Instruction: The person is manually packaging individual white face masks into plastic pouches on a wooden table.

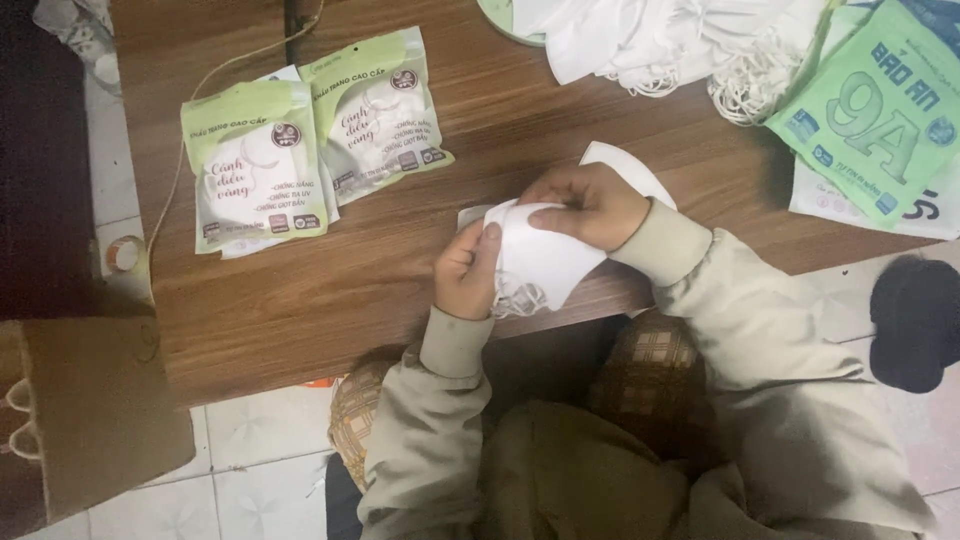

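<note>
Seen from the head camera, looking down over a brown wooden table (pixel 330 300) at its near edge. Left hand (pixel 466 272) closed around the lower left side of a white cloth mask (pixel 545 262), thumb pressed on top of the fabric, looped ear string hanging just beneath. Right hand (pixel 590 205) curled over the mask's upper edge, fingers pinching it from above, both hands touching the same piece and almost meeting. Mask held just over the table's front edge, a second white piece (pixel 625 165) peeking out behind the right hand. Beige sleeves (pixel 740 330) running back toward the body, checked trousers (pixel 650 365) below. Farther up the table to the left, well apart from the hands, two green-and-white packets (pixel 310 150) lying flat, side by side and slightly overlapping. At the top right, a heap of loose white masks (pixel 680 45) with tangled strings, next to a stack of green printed bags (pixel 880 110). Off the table's left edge, a roll of tape (pixel 122 254) on the tiled floor and a brown paper bag (pixel 90 410) lower down.
</note>
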